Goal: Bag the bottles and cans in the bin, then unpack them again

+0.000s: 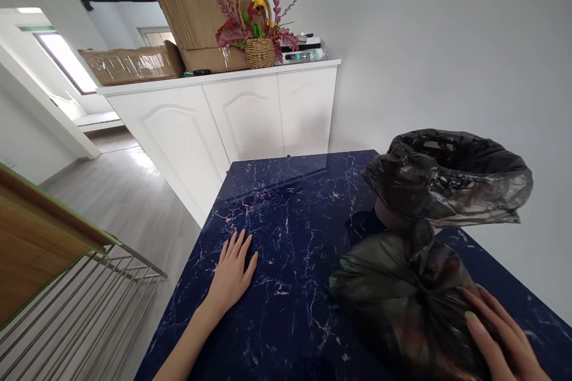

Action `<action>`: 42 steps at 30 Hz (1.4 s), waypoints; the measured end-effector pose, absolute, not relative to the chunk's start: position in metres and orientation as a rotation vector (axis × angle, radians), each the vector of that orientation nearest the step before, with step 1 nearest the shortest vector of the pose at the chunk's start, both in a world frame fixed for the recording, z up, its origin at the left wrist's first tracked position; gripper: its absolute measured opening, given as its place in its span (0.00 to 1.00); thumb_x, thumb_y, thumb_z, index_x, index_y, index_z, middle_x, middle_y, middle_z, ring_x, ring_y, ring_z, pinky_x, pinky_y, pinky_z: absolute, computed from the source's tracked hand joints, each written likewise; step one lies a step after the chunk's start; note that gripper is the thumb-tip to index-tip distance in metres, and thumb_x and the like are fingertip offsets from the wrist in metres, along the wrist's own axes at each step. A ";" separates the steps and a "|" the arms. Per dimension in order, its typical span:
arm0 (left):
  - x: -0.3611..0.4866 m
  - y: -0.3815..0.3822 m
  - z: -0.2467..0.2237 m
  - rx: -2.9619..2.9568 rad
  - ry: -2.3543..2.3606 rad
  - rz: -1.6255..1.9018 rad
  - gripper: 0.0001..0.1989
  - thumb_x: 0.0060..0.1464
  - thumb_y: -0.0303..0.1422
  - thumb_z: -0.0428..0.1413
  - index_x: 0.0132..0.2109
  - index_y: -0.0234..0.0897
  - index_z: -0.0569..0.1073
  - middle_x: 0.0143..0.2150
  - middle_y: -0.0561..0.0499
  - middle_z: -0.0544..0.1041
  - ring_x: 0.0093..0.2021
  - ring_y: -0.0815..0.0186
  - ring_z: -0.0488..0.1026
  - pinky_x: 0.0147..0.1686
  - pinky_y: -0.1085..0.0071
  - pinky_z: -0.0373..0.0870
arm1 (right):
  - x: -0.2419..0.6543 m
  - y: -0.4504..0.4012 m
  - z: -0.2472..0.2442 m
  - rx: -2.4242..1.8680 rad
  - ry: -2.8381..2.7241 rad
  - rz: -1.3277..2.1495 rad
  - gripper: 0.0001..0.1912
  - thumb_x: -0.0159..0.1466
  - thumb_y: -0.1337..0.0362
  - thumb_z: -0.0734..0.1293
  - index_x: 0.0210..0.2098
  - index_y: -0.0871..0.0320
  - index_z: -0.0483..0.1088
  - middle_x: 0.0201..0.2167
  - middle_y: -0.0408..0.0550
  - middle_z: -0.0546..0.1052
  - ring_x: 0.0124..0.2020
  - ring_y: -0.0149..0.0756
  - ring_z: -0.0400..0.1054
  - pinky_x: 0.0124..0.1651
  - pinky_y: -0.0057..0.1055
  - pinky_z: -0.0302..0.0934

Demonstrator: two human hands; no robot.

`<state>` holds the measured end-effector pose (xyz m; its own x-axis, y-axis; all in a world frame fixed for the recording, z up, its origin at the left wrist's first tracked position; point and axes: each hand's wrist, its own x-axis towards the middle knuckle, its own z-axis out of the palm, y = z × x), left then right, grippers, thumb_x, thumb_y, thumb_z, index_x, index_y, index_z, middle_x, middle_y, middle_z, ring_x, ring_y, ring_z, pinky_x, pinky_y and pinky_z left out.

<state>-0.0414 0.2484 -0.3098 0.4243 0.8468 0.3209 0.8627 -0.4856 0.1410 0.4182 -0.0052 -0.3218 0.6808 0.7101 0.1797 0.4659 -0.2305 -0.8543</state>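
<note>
My left hand [232, 277] lies flat on the dark blue marble-patterned tabletop [286, 250], palm down with fingers stretched out and nothing in them. At the right, a tied black plastic bag [402, 309] sits full and bulging, its neck gathered in a knot; dim reddish shapes show through the thin plastic. The fingers of my right hand [500, 333] are stretched out against the right side of this bag, touching it. Just behind it stands a bin [388, 214] lined with another black bag [465, 184], whose wide mouth is folded over the rim and hides most of the bin.
Beyond the table stands a white cabinet [254, 113] carrying cardboard boxes [134, 65], a wicker flower basket [260, 52] and a plastic bottle [308, 55]. A metal rack [102, 286] with a wooden board [40, 238] is at the left. A grey wall borders the right.
</note>
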 end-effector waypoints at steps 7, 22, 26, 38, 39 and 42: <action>-0.039 0.249 -0.307 -2.631 -1.575 -0.615 0.30 0.75 0.46 0.47 0.77 0.43 0.61 0.80 0.42 0.60 0.80 0.47 0.51 0.76 0.38 0.53 | 0.367 0.011 -0.308 -1.885 -1.085 0.583 0.33 0.72 0.39 0.63 0.72 0.40 0.68 0.79 0.43 0.57 0.73 0.68 0.60 0.51 0.56 0.80; -0.011 0.221 -0.258 -2.651 -1.539 -1.357 0.11 0.75 0.38 0.52 0.57 0.45 0.74 0.61 0.44 0.78 0.63 0.55 0.75 0.64 0.52 0.74 | 0.310 0.038 -0.274 -1.621 -1.674 0.056 0.19 0.76 0.55 0.66 0.65 0.41 0.73 0.70 0.44 0.71 0.72 0.59 0.64 0.62 0.56 0.76; -0.005 0.215 -0.256 -2.755 -1.276 -1.311 0.11 0.74 0.32 0.52 0.58 0.45 0.74 0.61 0.45 0.78 0.65 0.55 0.73 0.66 0.51 0.71 | 0.291 0.054 -0.260 -1.567 -1.795 -0.022 0.17 0.77 0.54 0.66 0.63 0.42 0.72 0.68 0.45 0.74 0.72 0.59 0.63 0.64 0.62 0.72; 0.007 0.190 -0.249 -2.850 -0.892 -1.326 0.22 0.67 0.27 0.55 0.66 0.43 0.66 0.64 0.38 0.75 0.67 0.50 0.71 0.64 0.46 0.71 | 0.248 0.076 -0.256 -1.592 -1.727 0.084 0.21 0.79 0.53 0.60 0.69 0.43 0.64 0.61 0.51 0.78 0.62 0.52 0.75 0.57 0.52 0.77; 0.009 0.188 -0.247 -2.851 -0.854 -1.324 0.24 0.66 0.27 0.56 0.66 0.43 0.65 0.65 0.37 0.75 0.68 0.49 0.71 0.64 0.45 0.71 | 0.243 0.076 -0.254 -1.576 -1.743 0.110 0.21 0.79 0.54 0.60 0.69 0.43 0.64 0.62 0.51 0.78 0.62 0.52 0.76 0.56 0.52 0.78; 0.016 0.180 -0.243 -2.853 -0.784 -1.292 0.27 0.63 0.27 0.58 0.66 0.43 0.64 0.65 0.36 0.75 0.67 0.47 0.72 0.62 0.44 0.72 | 0.228 0.075 -0.250 -1.521 -1.806 0.197 0.22 0.78 0.55 0.61 0.70 0.43 0.63 0.63 0.50 0.78 0.62 0.50 0.76 0.57 0.48 0.79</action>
